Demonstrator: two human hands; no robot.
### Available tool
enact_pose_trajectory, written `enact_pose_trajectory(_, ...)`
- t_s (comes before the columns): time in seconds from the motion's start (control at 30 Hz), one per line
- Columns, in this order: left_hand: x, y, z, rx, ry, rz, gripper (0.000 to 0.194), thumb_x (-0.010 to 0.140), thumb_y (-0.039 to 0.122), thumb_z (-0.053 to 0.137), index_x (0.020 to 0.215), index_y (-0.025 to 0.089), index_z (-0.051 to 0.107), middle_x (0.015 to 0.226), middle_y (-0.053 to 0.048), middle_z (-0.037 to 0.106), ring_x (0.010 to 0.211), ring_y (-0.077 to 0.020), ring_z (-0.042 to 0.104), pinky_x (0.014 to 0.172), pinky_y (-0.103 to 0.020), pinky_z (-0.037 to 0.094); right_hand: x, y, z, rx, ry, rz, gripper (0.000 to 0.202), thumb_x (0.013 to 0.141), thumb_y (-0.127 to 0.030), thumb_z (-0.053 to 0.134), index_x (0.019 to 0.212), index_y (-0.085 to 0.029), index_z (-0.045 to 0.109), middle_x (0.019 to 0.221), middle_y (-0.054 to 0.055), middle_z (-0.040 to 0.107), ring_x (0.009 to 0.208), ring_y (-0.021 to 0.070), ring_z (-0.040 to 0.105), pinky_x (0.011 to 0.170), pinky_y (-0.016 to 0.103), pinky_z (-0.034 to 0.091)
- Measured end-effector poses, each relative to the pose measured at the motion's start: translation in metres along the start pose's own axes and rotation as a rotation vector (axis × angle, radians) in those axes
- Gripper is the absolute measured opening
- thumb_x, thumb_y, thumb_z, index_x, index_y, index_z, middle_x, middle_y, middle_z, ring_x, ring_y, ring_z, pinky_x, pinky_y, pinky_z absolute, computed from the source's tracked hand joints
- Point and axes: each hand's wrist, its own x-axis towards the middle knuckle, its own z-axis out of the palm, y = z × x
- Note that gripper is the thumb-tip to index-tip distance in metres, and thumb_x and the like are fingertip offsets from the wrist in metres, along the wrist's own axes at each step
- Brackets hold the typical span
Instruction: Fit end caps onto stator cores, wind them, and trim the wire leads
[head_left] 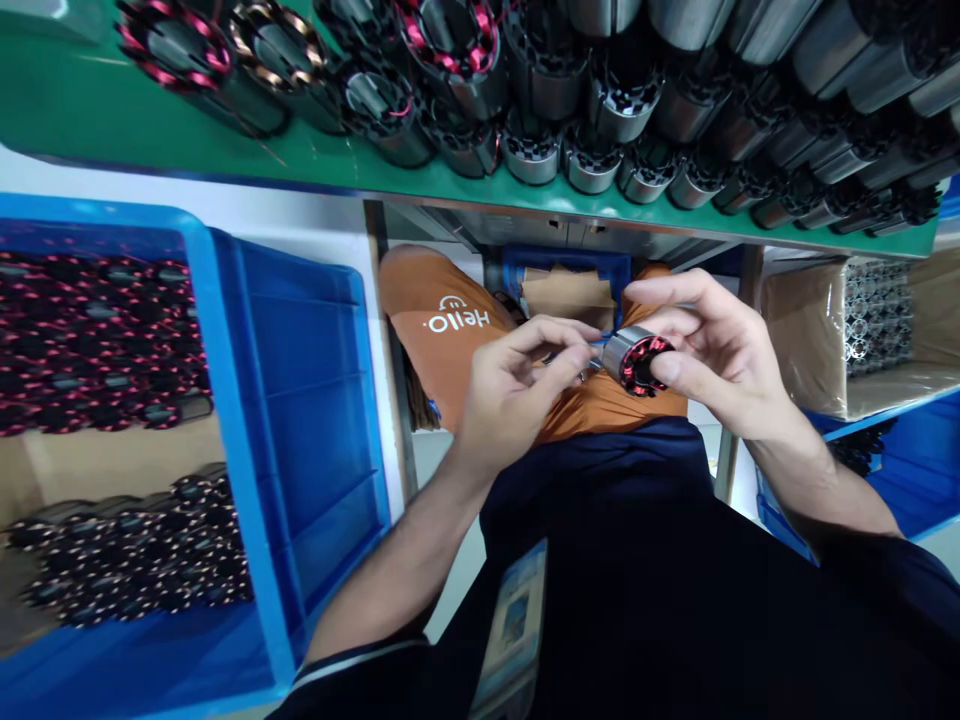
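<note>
My right hand [712,350] grips a metal motor stator [634,360] with red windings, its thumb on the wound end and its fingers behind. The stator is held above my lap, its wound end turned toward the lower right. Close to its left end is my left hand [521,385], thumb and fingertips pinched together. Something small and blue shows at those fingertips, too small to make out. Beneath both hands lies orange cloth [442,330] over my legs.
A green bench top [315,160] ahead carries many stators. On the left stands a blue crate [300,400] beside packed red and copper-coloured wound stators. A plastic-lined box [806,335] of metal rings is at right. A cardboard-filled blue bin [566,260] sits under the bench.
</note>
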Motion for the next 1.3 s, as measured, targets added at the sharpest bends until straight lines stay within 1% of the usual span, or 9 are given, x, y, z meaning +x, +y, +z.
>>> enact_pose_trajectory(0.07,-0.002,-0.008,-0.004,0.062,0.057,0.03,0.036,0.107,0.058,0.082,0.1,0.023,0.076,0.119,-0.01,0.087,0.108,-0.0244,0.086,0.082,-0.034,0.071,0.0,0.001,-0.002,-0.023,0.01,0.01,0.055,0.102,-0.044,0.095,0.146,-0.024,0.071,0.111,0.002,0.088,0.1,0.0167,0.088,0.085,0.023,0.072)
enact_pose_trajectory(0.23,-0.015,0.018,-0.006,0.389,0.024,0.481,0.073,0.085,0.049,0.109,0.145,0.037,0.07,0.144,-0.005,0.085,0.135,-0.0335,0.084,0.131,-0.057,0.062,0.0,0.009,0.003,-0.047,-0.042,0.055,0.059,0.102,-0.046,0.094,0.151,-0.025,0.068,0.11,0.001,0.086,0.102,0.0163,0.086,0.087,0.024,0.072)
enact_pose_trajectory(0.33,-0.017,0.037,0.0,0.439,-0.019,0.456,0.06,0.092,0.043,0.104,0.145,0.043,0.076,0.14,0.0,0.087,0.122,-0.032,0.089,0.121,-0.052,0.071,0.004,0.006,0.007,-0.112,-0.051,0.036,0.054,0.102,-0.046,0.095,0.148,-0.027,0.074,0.111,0.001,0.083,0.098,0.0152,0.083,0.083,0.024,0.071)
enact_pose_trajectory(0.53,-0.016,0.037,0.001,0.487,0.062,0.422,0.037,0.092,0.049,0.101,0.126,0.045,0.088,0.123,0.004,0.091,0.107,-0.0294,0.09,0.097,-0.047,0.076,0.007,-0.006,-0.001,-0.365,0.101,-0.169,0.026,0.099,-0.052,0.097,0.094,-0.027,0.089,0.091,0.003,0.075,0.087,0.0208,0.071,0.079,0.038,0.068)
enact_pose_trajectory(0.73,-0.01,0.038,0.002,0.554,0.176,0.325,0.042,0.097,0.078,0.087,0.111,0.038,0.09,0.104,-0.001,0.09,0.092,-0.0284,0.082,0.09,-0.054,0.065,-0.001,0.007,0.006,-0.26,0.396,-0.177,0.016,0.109,-0.054,0.085,0.104,-0.039,0.083,0.098,0.002,0.073,0.093,0.0242,0.068,0.099,0.046,0.067)
enact_pose_trajectory(0.87,-0.008,0.037,0.003,0.557,0.229,0.361,0.056,0.097,0.09,0.078,0.115,0.039,0.091,0.099,-0.002,0.089,0.088,-0.0275,0.08,0.086,-0.05,0.061,-0.005,0.013,0.021,-0.322,0.282,-0.371,0.025,0.099,-0.04,0.098,0.123,-0.036,0.09,0.102,0.001,0.081,0.096,0.0234,0.074,0.094,0.044,0.065)
enact_pose_trajectory(0.97,-0.009,0.035,0.003,0.618,0.193,0.373,0.053,0.103,0.086,0.073,0.123,0.039,0.09,0.104,-0.001,0.089,0.091,-0.0279,0.082,0.086,-0.048,0.062,-0.003,0.013,0.021,-0.362,0.264,-0.417,0.007,0.104,-0.031,0.092,0.111,-0.033,0.091,0.098,0.001,0.084,0.094,0.0226,0.076,0.098,0.045,0.066)
enact_pose_trajectory(1.13,0.002,0.032,0.009,0.612,0.211,0.703,0.032,0.113,0.056,0.08,0.131,0.03,0.077,0.118,-0.002,0.085,0.107,-0.0227,0.081,0.091,-0.04,0.068,0.0,0.005,0.008,-0.455,0.247,-0.478,0.002,0.104,-0.029,0.092,0.105,-0.031,0.09,0.092,0.0,0.084,0.09,0.0229,0.078,0.102,0.048,0.067)
enact_pose_trajectory(1.3,0.016,0.027,0.018,0.619,0.242,0.925,0.039,0.114,0.055,0.076,0.128,0.019,0.067,0.109,-0.007,0.076,0.107,-0.0208,0.075,0.093,-0.036,0.07,0.0,0.005,0.027,-0.206,0.329,-0.299,0.008,0.106,-0.04,0.092,0.106,-0.032,0.092,0.096,-0.001,0.085,0.087,0.0188,0.08,0.092,0.039,0.07)
